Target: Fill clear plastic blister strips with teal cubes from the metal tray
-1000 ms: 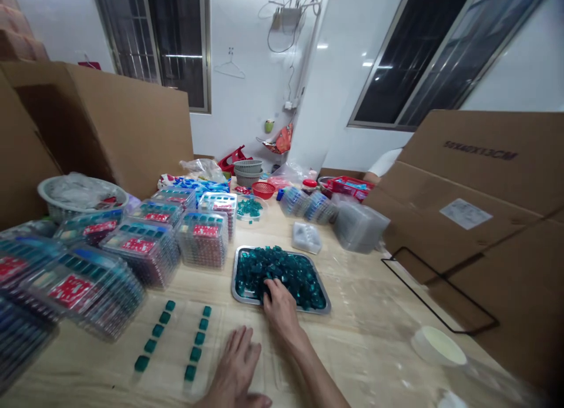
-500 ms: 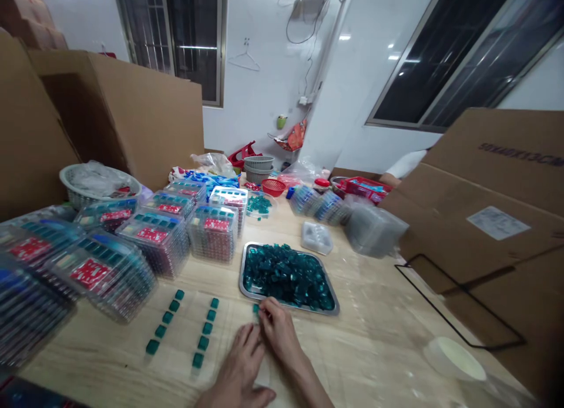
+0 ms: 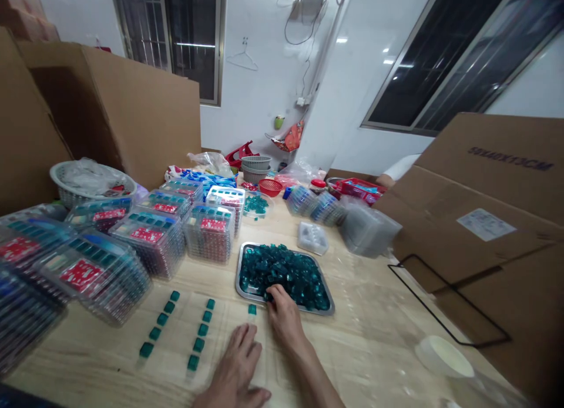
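Note:
My right hand (image 3: 285, 317) reaches over the near rim of a metal tray (image 3: 332, 307) heaped with glossy teal cubes (image 3: 286, 273). Its thumb and fingers pinch a dark teal cube (image 3: 267, 297), partly hidden by the fingertips. My left hand (image 3: 237, 361) lies palm down on the table, fingers stretched out, holding nothing. Just beyond its fingertips is a single teal cube (image 3: 252, 309). To the left, several teal cubes (image 3: 203, 330) form one slanting row and several more cubes (image 3: 163, 319) form another, on what looks like clear plastic.
Stacks of clear plastic packs (image 3: 209, 232) with red-and-white labels fill the left. Behind the metal tray sit a small clear tray (image 3: 312, 238) and a plate of teal pieces (image 3: 264, 211). At right are a white bowl (image 3: 445, 356), a black wire frame (image 3: 440, 302) and a cardboard box (image 3: 476, 191).
My right hand has moved from the single cube to the metal tray's near edge, leaving that cube on the table. My left hand stays in about the same place. The view has shifted slightly.

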### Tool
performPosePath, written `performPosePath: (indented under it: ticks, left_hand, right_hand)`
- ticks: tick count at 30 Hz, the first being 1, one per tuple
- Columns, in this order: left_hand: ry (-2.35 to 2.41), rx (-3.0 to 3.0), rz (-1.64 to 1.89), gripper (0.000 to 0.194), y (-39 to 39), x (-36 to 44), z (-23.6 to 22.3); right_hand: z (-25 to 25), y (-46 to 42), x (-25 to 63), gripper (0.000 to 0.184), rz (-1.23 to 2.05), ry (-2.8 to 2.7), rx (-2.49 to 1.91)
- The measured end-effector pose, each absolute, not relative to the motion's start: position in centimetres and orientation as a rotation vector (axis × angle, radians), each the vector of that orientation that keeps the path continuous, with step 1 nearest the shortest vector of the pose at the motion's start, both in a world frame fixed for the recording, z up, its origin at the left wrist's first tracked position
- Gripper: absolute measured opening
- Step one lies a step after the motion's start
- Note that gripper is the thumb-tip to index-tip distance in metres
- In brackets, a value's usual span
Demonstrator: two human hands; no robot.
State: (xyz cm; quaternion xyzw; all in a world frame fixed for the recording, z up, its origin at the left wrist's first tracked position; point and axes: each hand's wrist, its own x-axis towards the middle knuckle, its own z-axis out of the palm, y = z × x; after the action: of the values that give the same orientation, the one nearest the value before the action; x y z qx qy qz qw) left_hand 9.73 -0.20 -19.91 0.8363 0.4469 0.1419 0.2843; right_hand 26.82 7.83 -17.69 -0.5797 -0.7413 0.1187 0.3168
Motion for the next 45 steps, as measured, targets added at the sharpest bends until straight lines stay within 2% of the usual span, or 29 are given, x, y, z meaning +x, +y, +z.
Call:
performPosePath:
  ticks: [5,9,13,15,18,22,28,33,37,42,45]
  left_hand:
    - [1.196,2.201,0.394,0.065,-0.4,9.8,-19.2]
    - [1.175,2.092,0.573,0.065,-0.6,9.6,-20.1]
    - [1.264,1.543,1.017,0.046,-0.1,9.7,-19.6]
    - [1.197,1.134,1.139,0.046,0.5,9.9,-18.5]
    - [1.034,0.789,1.143,0.047,1.4,10.2,-16.8]
    - [0.990,0.636,1.177,0.029,1.7,10.1,-16.4]
    - [0.990,0.551,1.194,0.017,1.1,10.0,-16.4]
    - [1.037,0.551,1.109,0.031,0.8,10.0,-15.7]
    - [1.058,0.619,1.078,0.028,0.9,9.9,-16.2]
    - [0.941,0.524,1.091,0.033,0.6,9.8,-16.0]
    - [0.856,0.456,1.057,0.037,0.4,9.7,-15.7]
  right_hand:
    - [-17.7,8.0,27.1,0.029,0.397,-1.882,-1.462]
    - [-17.5,6.8,26.6,0.019,0.607,-1.664,-1.370]
    - [-17.2,4.6,25.6,0.017,0.851,-1.480,-1.275]
    - [-16.9,3.5,25.0,0.019,0.952,-1.429,-1.225]
    - [-16.6,2.1,24.3,0.017,1.066,-1.421,-1.147]
    - [-16.3,1.1,24.0,0.011,1.136,-1.435,-1.074]
    - [-16.2,0.6,24.1,0.010,1.228,-1.374,-1.041]
    - [-15.5,-0.4,23.6,0.015,1.332,-1.371,-0.982]
    - [-15.4,-1.0,23.5,0.004,1.320,-1.359,-0.969]
    - [-16.8,-0.8,23.8,0.024,1.457,-1.119,-1.077]
    - [-17.3,-0.6,23.8,0.032,1.488,-1.175,-1.035]
